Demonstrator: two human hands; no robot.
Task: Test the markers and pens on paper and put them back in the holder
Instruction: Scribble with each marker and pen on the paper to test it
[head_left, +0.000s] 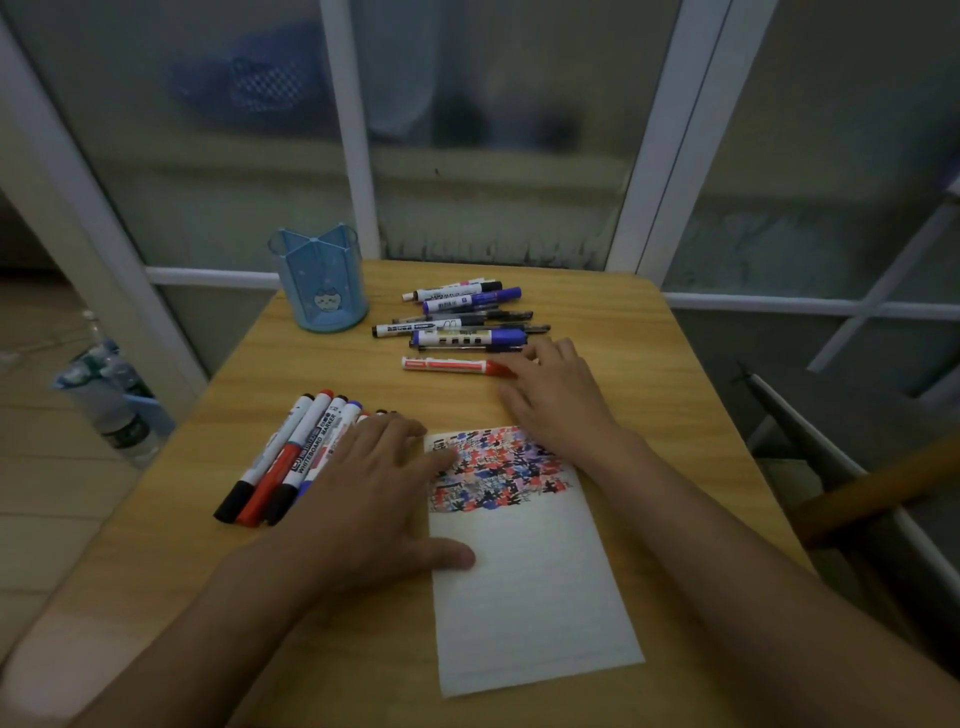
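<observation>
A white paper sheet (524, 587) lies on the wooden table (649, 364), its top part filled with red, blue and black marks. My left hand (374, 493) rests flat with its fingers on the sheet's left edge, partly over a bundle of whiteboard markers (291, 457). My right hand (558, 395) reaches forward, fingertips touching the cap end of a red marker (452, 365). Behind it lie several more markers and pens (467, 317). A blue see-through pen holder (319, 278) with a cat picture stands at the back left with nothing in it.
Glass panels with white frames rise right behind the table. Water bottles (114, 400) stand on the floor to the left. A chair with a wooden rail (872, 499) is at the right.
</observation>
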